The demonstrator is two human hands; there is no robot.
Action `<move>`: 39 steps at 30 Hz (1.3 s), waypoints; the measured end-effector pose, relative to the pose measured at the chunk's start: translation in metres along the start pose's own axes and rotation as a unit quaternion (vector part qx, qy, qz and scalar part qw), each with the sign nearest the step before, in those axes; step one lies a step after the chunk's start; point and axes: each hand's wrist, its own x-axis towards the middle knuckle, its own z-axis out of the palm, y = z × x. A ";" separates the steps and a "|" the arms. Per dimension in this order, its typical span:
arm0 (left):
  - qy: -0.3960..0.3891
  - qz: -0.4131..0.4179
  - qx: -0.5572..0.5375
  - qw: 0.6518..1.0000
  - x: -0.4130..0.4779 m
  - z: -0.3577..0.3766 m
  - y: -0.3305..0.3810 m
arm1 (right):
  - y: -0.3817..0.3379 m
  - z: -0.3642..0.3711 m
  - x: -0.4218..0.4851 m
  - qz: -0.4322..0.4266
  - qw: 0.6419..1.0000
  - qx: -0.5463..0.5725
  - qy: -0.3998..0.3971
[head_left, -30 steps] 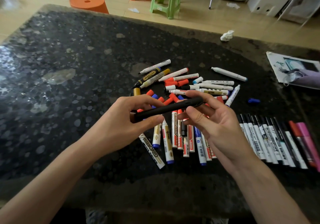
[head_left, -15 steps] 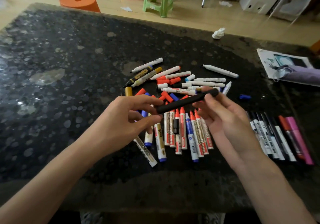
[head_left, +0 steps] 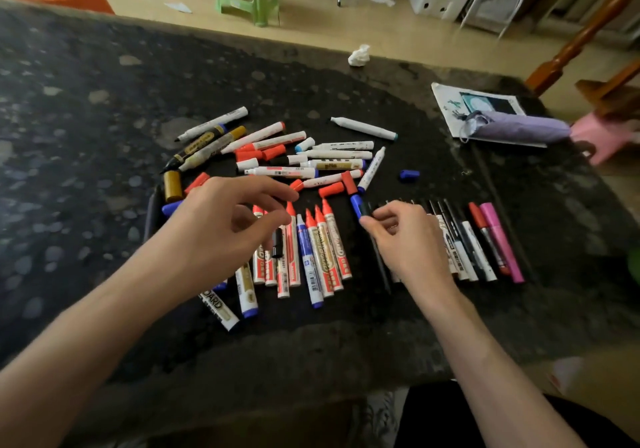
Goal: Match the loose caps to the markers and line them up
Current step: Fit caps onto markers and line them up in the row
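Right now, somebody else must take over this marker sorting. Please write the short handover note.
Left hand: open, holds nothing, hovers above the red and blue whiteboard markers in the middle.
Right hand: fingers curled on the slim black marker, at the left end of the lined-up row.
Done: that row of black-and-white, red and pink markers lies side by side on the right of the dark stone table.
Left: the middle markers, the white markers beyond them, the loose red caps, the gold cap and the blue cap need matching.
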 end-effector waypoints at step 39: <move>0.116 -0.165 0.153 0.967 -0.011 -0.072 -0.055 | -0.080 0.024 -0.025 -0.213 0.959 0.032 -0.184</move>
